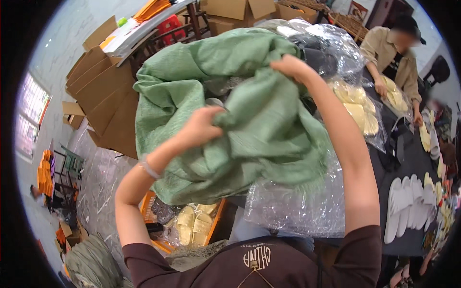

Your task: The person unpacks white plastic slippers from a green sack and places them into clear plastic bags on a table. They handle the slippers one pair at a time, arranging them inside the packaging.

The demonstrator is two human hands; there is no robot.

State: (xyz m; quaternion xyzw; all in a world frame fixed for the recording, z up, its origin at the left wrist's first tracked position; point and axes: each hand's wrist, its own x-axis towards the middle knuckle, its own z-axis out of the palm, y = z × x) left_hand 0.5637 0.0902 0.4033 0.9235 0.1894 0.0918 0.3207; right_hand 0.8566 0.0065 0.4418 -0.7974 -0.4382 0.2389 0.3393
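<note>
A large green woven sack (182,105) with a frayed edge is bunched up in front of me. Through a gap in its middle, shiny clear plastic and something grey show. My left hand (204,126) is closed on a fold of the sack near its centre. Farther up and to the right, my right hand (293,69) grips the gathered upper part of it. The cloth between and below my hands is blurred by motion. Just under the sack's near edge lies crinkled clear plastic (295,211).
An orange crate (218,223) at lower left holds packaged yellow slippers (194,223). White slippers (408,201) line the dark table (379,182) on the right, where a co-worker (396,53) handles bagged yellow slippers. Flattened cardboard (103,96) leans at left.
</note>
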